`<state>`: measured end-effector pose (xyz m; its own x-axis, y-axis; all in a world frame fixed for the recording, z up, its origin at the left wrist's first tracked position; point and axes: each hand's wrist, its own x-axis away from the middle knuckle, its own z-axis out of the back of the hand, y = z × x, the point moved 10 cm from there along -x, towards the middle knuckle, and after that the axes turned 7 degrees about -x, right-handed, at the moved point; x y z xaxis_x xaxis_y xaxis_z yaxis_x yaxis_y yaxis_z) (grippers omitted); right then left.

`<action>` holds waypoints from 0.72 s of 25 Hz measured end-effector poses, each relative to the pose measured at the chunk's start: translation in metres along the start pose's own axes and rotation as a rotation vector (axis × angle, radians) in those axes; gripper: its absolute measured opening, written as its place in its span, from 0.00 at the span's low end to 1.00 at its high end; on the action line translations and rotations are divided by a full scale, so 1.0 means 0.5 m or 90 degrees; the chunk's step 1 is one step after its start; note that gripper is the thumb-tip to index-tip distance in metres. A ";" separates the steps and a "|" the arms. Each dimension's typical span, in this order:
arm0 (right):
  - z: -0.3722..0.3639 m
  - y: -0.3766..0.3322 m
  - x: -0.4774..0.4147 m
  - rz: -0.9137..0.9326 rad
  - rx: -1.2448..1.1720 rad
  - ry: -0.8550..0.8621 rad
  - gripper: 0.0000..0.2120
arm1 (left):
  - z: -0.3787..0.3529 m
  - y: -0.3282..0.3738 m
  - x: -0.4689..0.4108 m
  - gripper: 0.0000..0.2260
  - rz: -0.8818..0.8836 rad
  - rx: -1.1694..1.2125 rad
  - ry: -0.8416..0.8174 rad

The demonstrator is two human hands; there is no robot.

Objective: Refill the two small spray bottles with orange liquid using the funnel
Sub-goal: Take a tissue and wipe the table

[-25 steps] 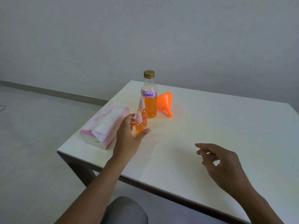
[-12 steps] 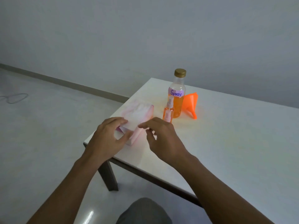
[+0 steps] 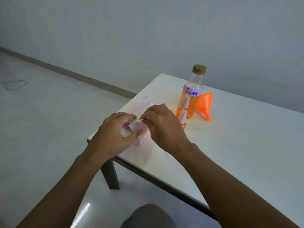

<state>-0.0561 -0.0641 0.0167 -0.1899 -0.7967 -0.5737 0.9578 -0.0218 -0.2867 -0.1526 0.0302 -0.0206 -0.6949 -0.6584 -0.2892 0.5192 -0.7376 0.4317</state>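
A clear bottle (image 3: pixel 195 83) labelled "Spray", with a gold cap and orange liquid, stands at the table's far left. An orange funnel (image 3: pixel 204 106) lies on its side just right of it. Two small spray bottles stand in front of the big one: one (image 3: pixel 185 104) close against it, the other (image 3: pixel 182 118) nearer me, partly behind my right hand. A pink tissue pack (image 3: pixel 144 137) lies at the left corner. My left hand (image 3: pixel 115 130) holds the pack's near end. My right hand (image 3: pixel 161 124) pinches a white tissue (image 3: pixel 135 125) at its opening.
The white table (image 3: pixel 238 153) reaches right and toward me, its left corner and dark leg (image 3: pixel 110 175) right under my hands. The pale floor lies to the left, with a cable loop (image 3: pixel 14 84) far left. A knee (image 3: pixel 148 216) shows at the bottom.
Both hands have closed in on the tissue pack, and my right fingers now pinch a tissue at its opening. A second ago my left hand was at a small spray bottle.
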 end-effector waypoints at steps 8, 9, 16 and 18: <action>0.122 0.025 0.017 -0.110 -0.187 0.143 0.15 | 0.124 0.098 -0.020 0.14 -0.110 -0.022 0.172; 0.135 0.029 0.024 -0.122 -0.198 0.129 0.20 | 0.140 0.117 -0.017 0.13 -0.127 -0.017 0.178; 0.280 0.054 0.145 -0.227 -0.413 0.084 0.10 | 0.160 0.342 0.054 0.07 -0.357 0.133 0.053; 0.313 0.079 0.217 -0.296 -0.442 0.072 0.05 | 0.124 0.393 0.071 0.10 -0.366 0.209 0.018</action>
<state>-0.0052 -0.2459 0.0632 -0.5876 -0.7323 -0.3440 0.4343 0.0732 -0.8978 -0.1061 -0.1289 0.1070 -0.8008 -0.1809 -0.5710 -0.1119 -0.8914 0.4393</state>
